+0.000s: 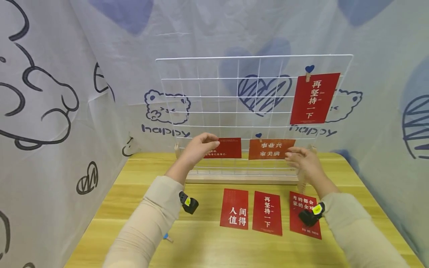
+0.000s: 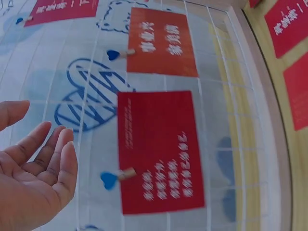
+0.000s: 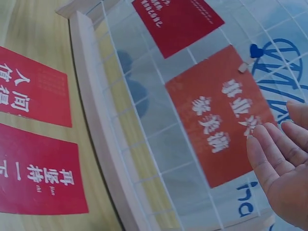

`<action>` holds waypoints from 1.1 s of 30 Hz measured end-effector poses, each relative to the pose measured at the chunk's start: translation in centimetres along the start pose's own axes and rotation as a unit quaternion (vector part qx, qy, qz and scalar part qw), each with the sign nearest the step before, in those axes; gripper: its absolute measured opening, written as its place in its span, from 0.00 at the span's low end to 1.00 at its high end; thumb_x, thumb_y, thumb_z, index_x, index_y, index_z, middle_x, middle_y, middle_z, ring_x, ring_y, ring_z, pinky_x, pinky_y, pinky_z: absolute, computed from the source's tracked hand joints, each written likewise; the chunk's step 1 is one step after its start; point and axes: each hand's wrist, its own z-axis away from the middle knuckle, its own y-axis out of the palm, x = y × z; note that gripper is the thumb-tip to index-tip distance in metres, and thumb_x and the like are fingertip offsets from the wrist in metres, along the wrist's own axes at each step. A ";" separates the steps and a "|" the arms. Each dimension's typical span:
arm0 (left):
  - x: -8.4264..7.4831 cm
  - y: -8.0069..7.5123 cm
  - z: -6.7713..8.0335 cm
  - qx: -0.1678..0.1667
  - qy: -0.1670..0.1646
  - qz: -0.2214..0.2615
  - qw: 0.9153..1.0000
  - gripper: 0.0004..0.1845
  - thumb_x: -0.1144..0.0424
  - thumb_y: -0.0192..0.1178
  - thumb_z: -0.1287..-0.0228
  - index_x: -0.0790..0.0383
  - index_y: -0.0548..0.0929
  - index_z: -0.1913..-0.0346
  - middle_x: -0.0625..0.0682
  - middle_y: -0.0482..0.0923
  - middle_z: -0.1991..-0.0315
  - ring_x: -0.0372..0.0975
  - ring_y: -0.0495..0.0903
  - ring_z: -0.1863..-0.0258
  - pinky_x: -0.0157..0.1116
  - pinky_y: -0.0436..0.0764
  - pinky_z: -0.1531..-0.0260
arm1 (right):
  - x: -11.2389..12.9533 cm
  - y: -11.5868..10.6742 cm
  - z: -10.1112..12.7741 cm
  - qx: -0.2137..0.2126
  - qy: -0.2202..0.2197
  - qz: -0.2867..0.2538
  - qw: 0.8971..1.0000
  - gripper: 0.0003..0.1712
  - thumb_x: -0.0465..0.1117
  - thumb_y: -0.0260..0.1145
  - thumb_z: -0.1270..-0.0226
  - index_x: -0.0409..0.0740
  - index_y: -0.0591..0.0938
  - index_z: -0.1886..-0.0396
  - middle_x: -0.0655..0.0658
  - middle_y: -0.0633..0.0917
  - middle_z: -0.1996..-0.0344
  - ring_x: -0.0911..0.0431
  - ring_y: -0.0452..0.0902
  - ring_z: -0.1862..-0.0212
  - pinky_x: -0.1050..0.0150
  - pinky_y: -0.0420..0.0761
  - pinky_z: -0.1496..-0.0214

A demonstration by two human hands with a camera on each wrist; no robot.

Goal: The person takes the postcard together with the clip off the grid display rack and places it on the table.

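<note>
My left hand (image 1: 197, 147) is hovering relaxed beside the dark red card (image 1: 225, 147) clipped to the wire grid (image 1: 201, 96); my right hand (image 1: 305, 160) is likewise holding nothing. Thin, bendable card, I'm judging; best pinched at its edge.

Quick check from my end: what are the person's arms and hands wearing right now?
Both arms are covered to the wrist by long beige sleeves. A small black camera unit with a yellow label is strapped at the left wrist, and a matching black unit with a yellow label at the right wrist. The left hand and right hand are bare: no gloves, rings or watch visible.
</note>
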 end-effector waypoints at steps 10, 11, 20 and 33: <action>-3.1 1.5 -2.6 0.003 0.049 0.040 0.998 0.15 0.59 0.52 0.40 0.61 0.72 0.51 0.51 0.72 0.55 0.41 0.71 0.56 0.39 0.71 0.54 | -3.6 -3.5 -5.0 0.004 -0.054 -0.103 0.993 0.28 0.43 0.63 0.46 0.35 0.69 0.48 0.47 0.77 0.62 0.58 0.75 0.62 0.62 0.75 0.57; -3.4 1.7 -2.8 0.004 0.053 0.040 0.998 0.15 0.60 0.52 0.40 0.61 0.72 0.51 0.51 0.72 0.55 0.41 0.71 0.56 0.39 0.71 0.54 | -3.7 -3.8 -5.4 -0.002 -0.052 -0.101 0.994 0.27 0.43 0.63 0.46 0.35 0.69 0.48 0.48 0.77 0.62 0.58 0.75 0.62 0.62 0.76 0.58; -5.8 3.2 -3.7 0.019 0.084 0.025 0.996 0.16 0.59 0.52 0.40 0.59 0.72 0.50 0.50 0.72 0.54 0.39 0.70 0.56 0.34 0.71 0.57 | -7.5 -8.0 -8.8 -0.012 -0.070 -0.144 0.987 0.23 0.39 0.62 0.45 0.44 0.72 0.48 0.44 0.79 0.58 0.53 0.77 0.59 0.59 0.76 0.60; -8.6 4.1 -5.3 0.021 0.117 -0.026 0.993 0.15 0.57 0.52 0.40 0.58 0.73 0.51 0.47 0.72 0.54 0.37 0.70 0.56 0.32 0.71 0.58 | -6.4 -12.1 -10.6 -0.027 -0.109 -0.204 0.973 0.14 0.35 0.60 0.44 0.39 0.76 0.55 0.43 0.80 0.62 0.53 0.78 0.62 0.62 0.77 0.61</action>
